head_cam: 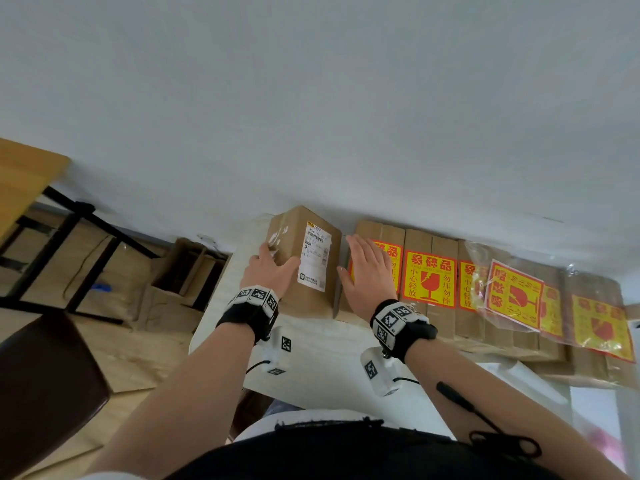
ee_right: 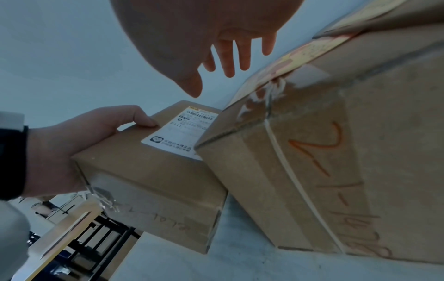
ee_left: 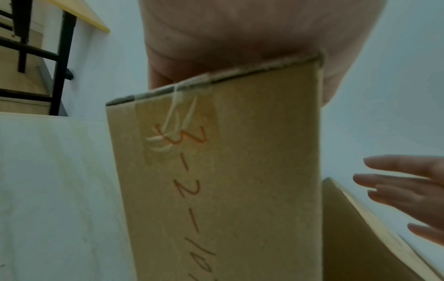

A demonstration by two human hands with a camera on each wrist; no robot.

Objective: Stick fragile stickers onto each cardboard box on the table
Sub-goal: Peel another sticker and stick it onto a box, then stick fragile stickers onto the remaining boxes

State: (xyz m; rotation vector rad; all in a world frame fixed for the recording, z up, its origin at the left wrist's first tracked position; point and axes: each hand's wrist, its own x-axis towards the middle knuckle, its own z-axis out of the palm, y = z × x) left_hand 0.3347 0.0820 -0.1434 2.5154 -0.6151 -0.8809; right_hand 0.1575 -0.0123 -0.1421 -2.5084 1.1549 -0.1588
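Observation:
A plain cardboard box (head_cam: 311, 299) with a white shipping label stands at the table's left end. My left hand (head_cam: 273, 268) grips its left edge, thumb on top and fingers round the side; the right wrist view shows that left hand (ee_right: 72, 142) on the box (ee_right: 144, 171). My right hand (head_cam: 367, 271) hovers flat with straight fingers over the neighbouring box (head_cam: 381, 233), holding nothing. That box and the row of boxes (head_cam: 429, 275) to the right carry yellow and red fragile stickers. A clear bag of loose stickers (head_cam: 512, 296) lies on the row.
The white table (head_cam: 311, 344) stands against a pale wall. Left of it on the floor are an open carton (head_cam: 183, 271), a black-framed wooden table (head_cam: 69, 237) and a dark chair seat (head_cam: 45, 375). White paper (head_cam: 533, 379) lies at the front right.

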